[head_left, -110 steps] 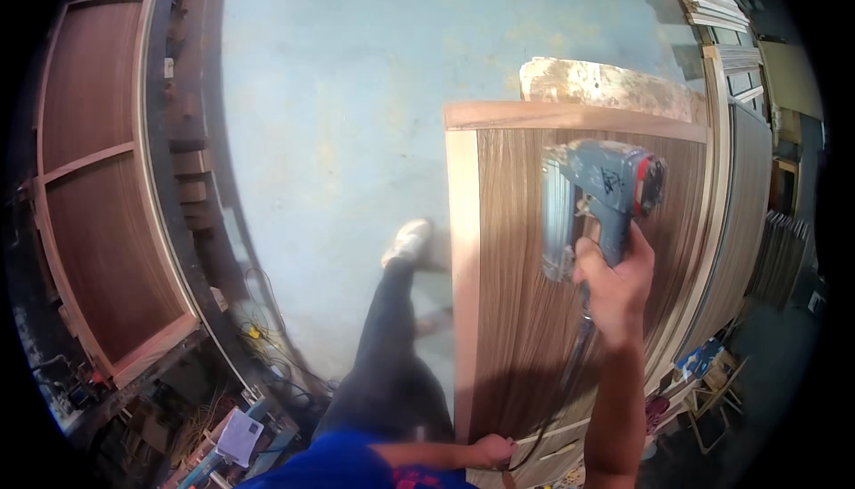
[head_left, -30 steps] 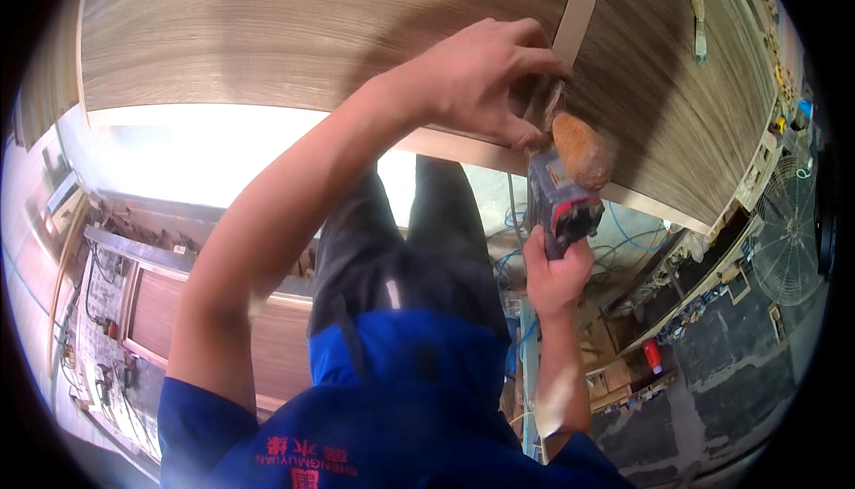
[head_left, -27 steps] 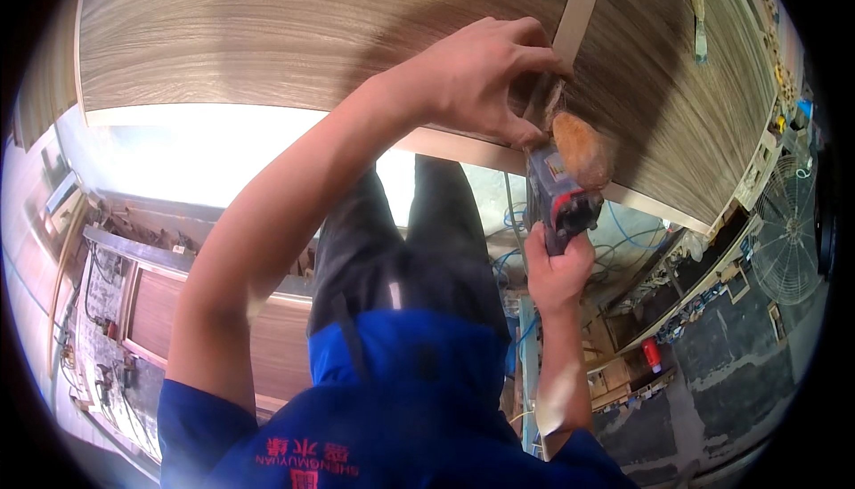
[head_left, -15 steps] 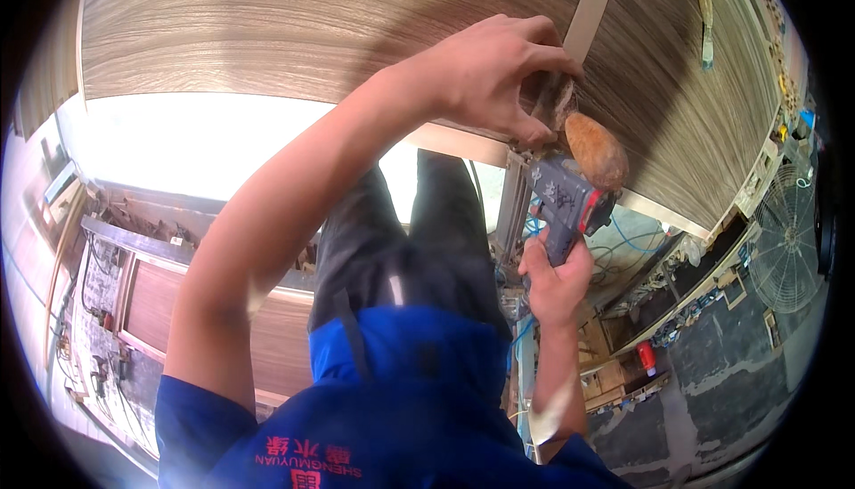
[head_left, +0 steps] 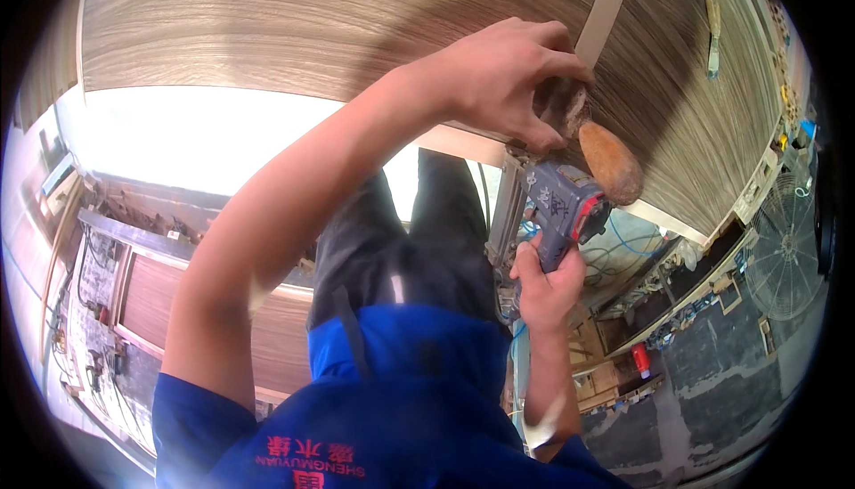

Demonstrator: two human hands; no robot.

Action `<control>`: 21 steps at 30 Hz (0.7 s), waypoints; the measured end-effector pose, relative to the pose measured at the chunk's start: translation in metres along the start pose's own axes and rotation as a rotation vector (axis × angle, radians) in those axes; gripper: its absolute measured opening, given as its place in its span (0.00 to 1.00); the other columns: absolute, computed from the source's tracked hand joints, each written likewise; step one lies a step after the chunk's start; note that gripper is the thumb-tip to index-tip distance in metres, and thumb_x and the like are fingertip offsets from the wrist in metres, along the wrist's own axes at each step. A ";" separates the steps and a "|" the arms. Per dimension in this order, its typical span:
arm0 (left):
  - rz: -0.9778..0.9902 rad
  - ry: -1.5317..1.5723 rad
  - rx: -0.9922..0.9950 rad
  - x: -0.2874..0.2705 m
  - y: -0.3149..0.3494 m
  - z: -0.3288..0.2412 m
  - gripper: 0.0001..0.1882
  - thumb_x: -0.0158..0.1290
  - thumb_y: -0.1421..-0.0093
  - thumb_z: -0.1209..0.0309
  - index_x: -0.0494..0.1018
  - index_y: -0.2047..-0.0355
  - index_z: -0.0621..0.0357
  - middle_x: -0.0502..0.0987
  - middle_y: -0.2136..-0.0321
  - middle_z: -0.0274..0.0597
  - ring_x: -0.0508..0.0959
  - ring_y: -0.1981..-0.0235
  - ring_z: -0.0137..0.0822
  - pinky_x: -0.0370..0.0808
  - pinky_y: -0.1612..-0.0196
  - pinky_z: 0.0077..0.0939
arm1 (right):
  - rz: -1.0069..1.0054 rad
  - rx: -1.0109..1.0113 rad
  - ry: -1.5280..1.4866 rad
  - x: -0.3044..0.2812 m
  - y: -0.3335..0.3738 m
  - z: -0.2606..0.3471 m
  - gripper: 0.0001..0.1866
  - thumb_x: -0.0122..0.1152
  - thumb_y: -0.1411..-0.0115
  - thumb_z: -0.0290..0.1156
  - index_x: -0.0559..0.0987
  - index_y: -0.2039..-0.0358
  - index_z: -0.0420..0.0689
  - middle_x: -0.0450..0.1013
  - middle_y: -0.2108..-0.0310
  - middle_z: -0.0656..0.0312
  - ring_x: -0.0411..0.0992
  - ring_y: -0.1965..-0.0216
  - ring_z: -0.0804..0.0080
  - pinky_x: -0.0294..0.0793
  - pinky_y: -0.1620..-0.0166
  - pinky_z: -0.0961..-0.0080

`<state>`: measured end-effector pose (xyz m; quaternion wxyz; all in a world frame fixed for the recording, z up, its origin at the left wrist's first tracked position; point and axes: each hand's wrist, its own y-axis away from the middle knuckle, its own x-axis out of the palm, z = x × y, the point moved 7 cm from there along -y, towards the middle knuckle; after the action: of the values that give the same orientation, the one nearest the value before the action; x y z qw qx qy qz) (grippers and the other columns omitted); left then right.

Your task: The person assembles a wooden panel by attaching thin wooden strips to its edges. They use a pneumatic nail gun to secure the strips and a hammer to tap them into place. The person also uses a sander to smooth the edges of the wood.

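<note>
My left hand (head_left: 508, 75) reaches across to the panel's seam with its fingers curled round the dark head of a tool that looks like a hammer. A thick orange-brown wooden handle (head_left: 611, 165) sticks out from it toward the right; the head is mostly hidden by the fingers. Just below, my right hand (head_left: 550, 291) is wrapped round the grip of a grey nail gun (head_left: 559, 208) with red trim. The gun's body lies close beside the wooden handle, near the panel's front edge. Its nose is hidden. Beneath both hands lies a wood-grain panel (head_left: 267, 26).
A pale strip (head_left: 606, 8) crosses the panel. A putty knife (head_left: 713, 35) lies on its right part. To the right stand a wire-caged fan (head_left: 784, 262) and a red bottle (head_left: 641, 360). Hoses (head_left: 614, 253) hang below the panel. Another framed panel (head_left: 147, 302) is at left.
Both tools stay in my hands. My left hand and the wooden handle have shifted slightly right and down. The nail gun has tilted a little.
</note>
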<state>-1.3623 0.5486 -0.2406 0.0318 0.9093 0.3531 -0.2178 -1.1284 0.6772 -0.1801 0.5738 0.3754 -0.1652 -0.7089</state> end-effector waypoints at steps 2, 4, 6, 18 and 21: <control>0.003 0.014 -0.001 -0.001 0.001 0.000 0.39 0.73 0.57 0.56 0.79 0.42 0.50 0.76 0.51 0.47 0.78 0.50 0.52 0.77 0.45 0.44 | -0.012 0.051 0.009 0.003 0.001 0.002 0.09 0.61 0.37 0.16 0.75 0.56 0.36 0.71 0.70 0.66 0.71 0.75 0.80 0.73 0.69 0.79; -0.019 0.012 0.003 -0.002 0.002 0.001 0.39 0.73 0.57 0.56 0.79 0.43 0.50 0.76 0.51 0.47 0.78 0.51 0.52 0.77 0.46 0.44 | -0.026 0.076 -0.006 0.004 0.002 0.006 0.10 0.61 0.37 0.16 0.76 0.55 0.35 0.71 0.70 0.66 0.71 0.75 0.80 0.73 0.70 0.79; -0.034 0.015 0.012 -0.001 0.000 0.002 0.39 0.73 0.58 0.56 0.79 0.43 0.50 0.76 0.52 0.47 0.78 0.52 0.52 0.77 0.47 0.43 | -0.040 0.072 -0.046 0.006 0.002 0.009 0.10 0.61 0.36 0.16 0.76 0.55 0.35 0.71 0.69 0.66 0.71 0.75 0.80 0.73 0.70 0.79; 0.029 -0.200 -0.099 0.019 -0.010 -0.046 0.32 0.65 0.48 0.64 0.73 0.44 0.62 0.75 0.51 0.50 0.81 0.56 0.53 0.80 0.55 0.46 | -0.120 -0.118 0.269 -0.043 0.036 -0.019 0.06 0.63 0.38 0.18 0.75 0.62 0.37 0.73 0.73 0.65 0.72 0.76 0.81 0.72 0.70 0.79; -0.095 -0.171 0.014 0.011 -0.031 -0.101 0.14 0.59 0.43 0.69 0.72 0.61 0.66 0.77 0.59 0.51 0.82 0.65 0.53 0.80 0.64 0.46 | -0.159 0.018 0.026 -0.055 0.041 -0.013 0.06 0.64 0.38 0.18 0.74 0.65 0.38 0.73 0.75 0.66 0.72 0.76 0.80 0.72 0.70 0.77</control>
<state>-1.3372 0.5998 -0.1510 0.0450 0.8698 0.3905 -0.2981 -1.0876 0.7201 -0.1428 0.5144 0.4017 -0.1338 -0.7458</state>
